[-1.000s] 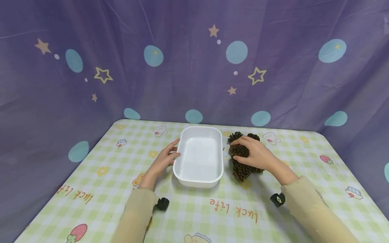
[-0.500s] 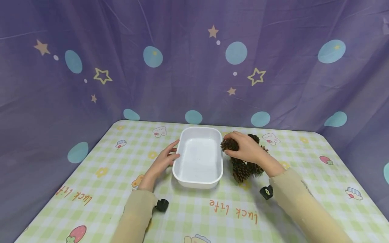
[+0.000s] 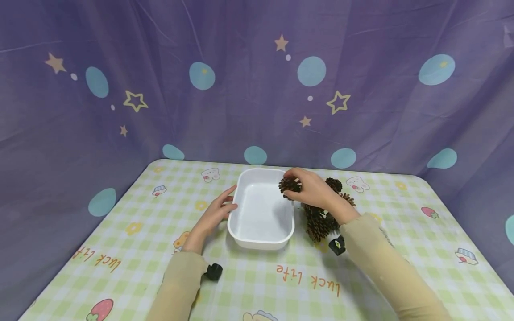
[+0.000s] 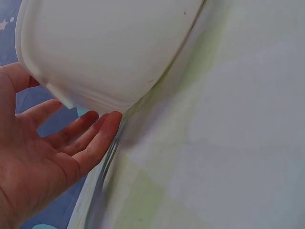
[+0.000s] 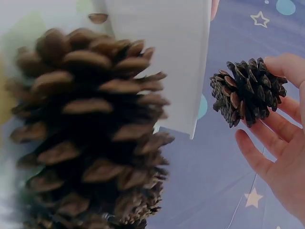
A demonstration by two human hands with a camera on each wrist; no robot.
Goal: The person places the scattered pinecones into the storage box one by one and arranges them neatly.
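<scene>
A white rectangular tub (image 3: 261, 211) stands on the table with nothing inside it. My left hand (image 3: 214, 216) touches the tub's left wall; in the left wrist view its fingertips (image 4: 114, 119) rest against the lower side, fingers spread and slightly bent. Over the tub's right rim, my right hand (image 3: 313, 189) holds a brown pine cone (image 3: 289, 187) between thumb and fingers. The right wrist view shows that held pine cone (image 5: 248, 90) apart from the tub's wall. Below the right hand, several more pine cones (image 3: 319, 225) lie in a heap, partly hidden by it.
A green-and-white checked cloth (image 3: 168, 285) with printed figures covers the table. Purple curtain (image 3: 241, 116) hangs behind and at the sides. One pine cone (image 5: 90, 129) looms close to the right wrist camera.
My right hand has lifted a pine cone from the heap and carried it left, over the tub's right rim. My left hand has stayed at the tub's left side.
</scene>
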